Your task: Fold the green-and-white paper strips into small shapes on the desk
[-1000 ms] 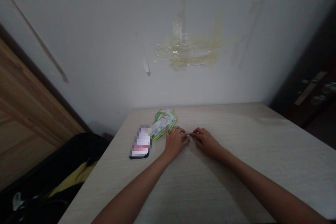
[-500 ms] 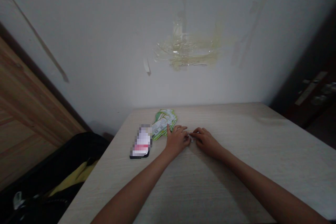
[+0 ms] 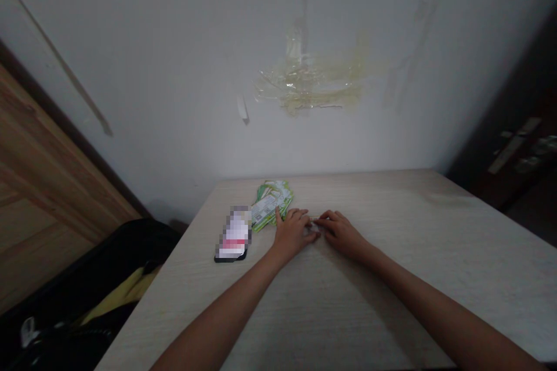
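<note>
Both my hands rest on the pale wooden table (image 3: 391, 278), meeting at their fingertips. My left hand (image 3: 292, 233) has its fingers curled, with the little finger side touching a fan of green and white packets (image 3: 270, 204). My right hand (image 3: 340, 233) is curled too, its fingertips against those of the left. Between the fingertips sits something small and pale that I cannot make out. A phone (image 3: 235, 234) lies flat to the left of my left hand.
The table stands against a white wall with old yellowed tape (image 3: 311, 84) on it. A dark bag (image 3: 82, 295) with a yellow part lies on the floor at the left, beside a wooden panel. A dark door with a handle (image 3: 517, 145) is at the right.
Hardly anything has moved. My fingertips have shifted slightly against each other, and the small pale thing between them shows less now.
</note>
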The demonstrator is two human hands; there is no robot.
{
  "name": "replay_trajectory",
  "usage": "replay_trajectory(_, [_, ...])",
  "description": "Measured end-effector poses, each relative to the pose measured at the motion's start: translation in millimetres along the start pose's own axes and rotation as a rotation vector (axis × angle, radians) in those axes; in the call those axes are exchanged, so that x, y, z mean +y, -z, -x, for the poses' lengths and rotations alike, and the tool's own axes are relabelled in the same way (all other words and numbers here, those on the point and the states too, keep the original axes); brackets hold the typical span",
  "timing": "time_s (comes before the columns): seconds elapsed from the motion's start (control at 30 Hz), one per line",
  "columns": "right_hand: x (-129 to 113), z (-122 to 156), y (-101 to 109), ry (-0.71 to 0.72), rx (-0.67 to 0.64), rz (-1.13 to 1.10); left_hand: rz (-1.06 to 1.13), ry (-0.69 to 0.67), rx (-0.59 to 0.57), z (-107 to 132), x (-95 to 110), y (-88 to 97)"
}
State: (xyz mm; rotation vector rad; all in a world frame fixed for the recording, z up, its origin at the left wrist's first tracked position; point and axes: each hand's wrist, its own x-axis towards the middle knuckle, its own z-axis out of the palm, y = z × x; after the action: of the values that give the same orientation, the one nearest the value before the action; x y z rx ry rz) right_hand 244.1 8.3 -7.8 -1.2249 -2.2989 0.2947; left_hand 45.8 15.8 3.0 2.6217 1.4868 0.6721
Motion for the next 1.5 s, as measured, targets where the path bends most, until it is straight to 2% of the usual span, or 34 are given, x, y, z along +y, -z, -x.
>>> replay_trajectory(0.3, [1.6, 0.9, -0.5, 0.002, 0.006, -0.019, -0.011, -0.015, 0.034, 6.3, 4.7, -1.3])
replay_trajectory(0.63, [6.9, 4.4, -0.5, -0.013, 0.027, -0.117, 0.029, -0.038, 0.025, 8.6, -2.1, -0.8])
replay_trajectory(0.9, [6.6, 5.7, -0.4, -0.012, 0.031, -0.11, 0.046, -0.012, 0.02, 7.9, -1.2, -0.7])
replay_trajectory(1.1, [8.1, 6.0, -1.4, -0.012, 0.032, -0.116, 0.027, -0.042, 0.038, 7.9, -2.7, -4.3])
replay_trajectory(1.5, [3.5, 6.7, 1.4, -0.007, 0.02, -0.1, -0.022, -0.039, -0.016, 8.0, -1.1, -2.5])
